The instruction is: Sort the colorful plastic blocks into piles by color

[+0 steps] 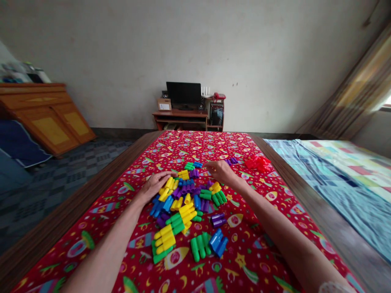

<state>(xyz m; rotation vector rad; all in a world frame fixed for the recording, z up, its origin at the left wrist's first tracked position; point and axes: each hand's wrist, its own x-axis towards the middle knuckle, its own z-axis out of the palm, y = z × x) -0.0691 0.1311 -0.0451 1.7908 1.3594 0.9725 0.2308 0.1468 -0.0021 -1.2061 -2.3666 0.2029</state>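
Observation:
A pile of plastic building blocks, each shaped like joined tubes, lies on the red patterned cloth (262, 219). My left hand (157, 183) rests at the pile's left edge, fingers stretched over and beside the yellow blocks (168, 188). Across the pile, my right hand (221, 171) hovers with curled fingers; whatever may be in them is hidden. Just left of its fingertips is a blue block (198, 165), next to a green block (189, 166). Nearer me, yellow and green blocks form a joined strip (174, 223). A loose green block (200, 246) lies beside a blue one (218, 243).
Purple blocks (232, 161) lie beyond my right hand, near a crumpled red plastic bag (258, 162). A bed (345, 183) adjoins the table's right side. Against the wall stands a desk (180, 114) with a monitor (184, 94); a wooden cabinet (45, 118) is at left.

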